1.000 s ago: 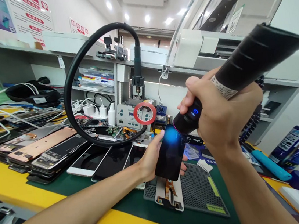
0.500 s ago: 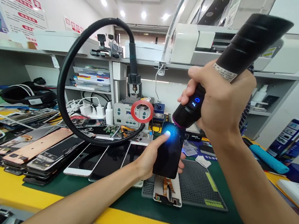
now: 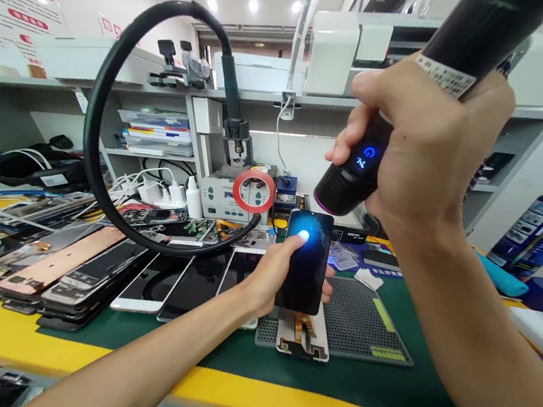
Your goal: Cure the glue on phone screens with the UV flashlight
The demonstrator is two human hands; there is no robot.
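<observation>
Phone (image 3: 307,272), a thin glossy slab cracked near its upper right, is gripped by the fingers of the left hand (image 3: 272,274) above a textured gray mat (image 3: 357,326); the right hand's (image 3: 428,148) fingers wrap a ribbed black cylindrical flashlight (image 3: 349,182).

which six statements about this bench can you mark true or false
1. The right hand grips a black cylindrical flashlight. True.
2. The left hand grips a blue metal can. False: it holds a black rectangular glass phone screen.
3. A bright blue light spot shows at the left thumb tip. True.
4. The phone screen looks uncracked. False: crack lines show at its upper right.
5. A red ring-shaped roll lies on a grey perforated mat. False: it is in front of a grey control box.
6. A white plastic bottle stands beside the control box. True.
</observation>
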